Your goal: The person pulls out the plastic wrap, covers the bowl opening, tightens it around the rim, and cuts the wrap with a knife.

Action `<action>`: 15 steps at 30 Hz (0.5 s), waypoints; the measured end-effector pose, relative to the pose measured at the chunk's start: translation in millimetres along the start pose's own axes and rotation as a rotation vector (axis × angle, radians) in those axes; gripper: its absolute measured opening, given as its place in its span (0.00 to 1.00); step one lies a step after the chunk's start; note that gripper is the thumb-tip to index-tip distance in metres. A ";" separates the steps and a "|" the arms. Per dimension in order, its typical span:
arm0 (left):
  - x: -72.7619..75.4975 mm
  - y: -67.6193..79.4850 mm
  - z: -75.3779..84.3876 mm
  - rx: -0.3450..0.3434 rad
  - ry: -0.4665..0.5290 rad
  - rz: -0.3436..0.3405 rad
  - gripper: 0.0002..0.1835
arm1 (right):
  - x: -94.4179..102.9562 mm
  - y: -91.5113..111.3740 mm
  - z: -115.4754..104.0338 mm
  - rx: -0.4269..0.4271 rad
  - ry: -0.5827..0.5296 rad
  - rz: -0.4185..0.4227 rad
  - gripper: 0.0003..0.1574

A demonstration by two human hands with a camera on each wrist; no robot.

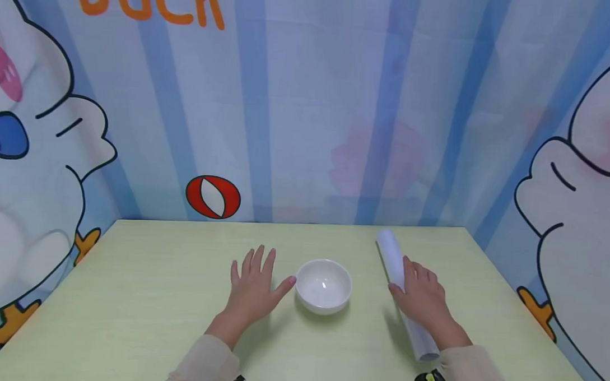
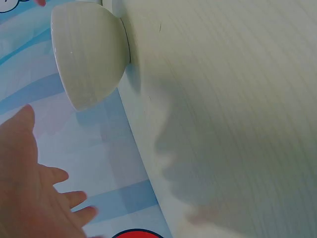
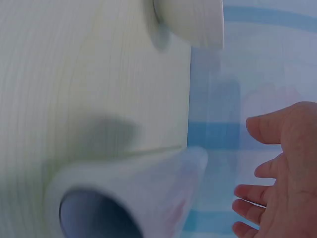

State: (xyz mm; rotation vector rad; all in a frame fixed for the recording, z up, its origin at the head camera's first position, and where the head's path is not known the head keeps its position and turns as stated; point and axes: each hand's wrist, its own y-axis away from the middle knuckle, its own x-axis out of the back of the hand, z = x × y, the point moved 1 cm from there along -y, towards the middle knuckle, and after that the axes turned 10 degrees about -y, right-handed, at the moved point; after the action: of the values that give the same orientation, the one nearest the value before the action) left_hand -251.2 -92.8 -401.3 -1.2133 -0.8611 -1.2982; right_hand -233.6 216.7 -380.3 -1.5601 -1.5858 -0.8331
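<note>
A white bowl [image 1: 324, 285] stands upright on the pale table between the two hands. To its left is my left hand [image 1: 253, 292], fingers spread, its thumb tip right at the bowl's rim in the head view. In the left wrist view a gap shows between the thumb and the bowl [image 2: 89, 54]. A roll of white paper [image 1: 392, 252] lies lengthwise to the right of the bowl. My right hand [image 1: 423, 295] is over the roll's middle, hiding part of it. The right wrist view shows its fingers loosely bent and apart from the roll [image 3: 166, 181], whose hollow end faces the camera.
The light wood-grain table [image 1: 170, 298] reaches back to a blue-striped curtain [image 1: 308, 112] with cartoon ducks on both sides. A red and white ball [image 1: 213, 197] is printed on the curtain. Dark wrist devices sit at both sleeves.
</note>
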 end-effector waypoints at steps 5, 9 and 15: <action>-2.1 0.9 -5.6 0.003 0.041 -0.010 0.38 | 11.9 5.4 18.7 -0.065 -0.002 -0.043 0.38; -2.6 1.0 -11.1 -0.026 0.026 0.018 0.31 | 13.3 8.7 29.9 -0.100 -0.016 -0.046 0.33; -0.5 1.2 -21.2 -0.033 -0.002 0.024 0.23 | 8.3 10.6 44.4 -0.168 -0.075 -0.101 0.36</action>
State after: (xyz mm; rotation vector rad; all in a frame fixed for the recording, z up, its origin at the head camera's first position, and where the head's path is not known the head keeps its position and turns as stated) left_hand -253.5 -113.3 -406.4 -1.2474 -0.8274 -1.2969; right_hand -225.9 259.6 -396.4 -1.6563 -1.6970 -0.9961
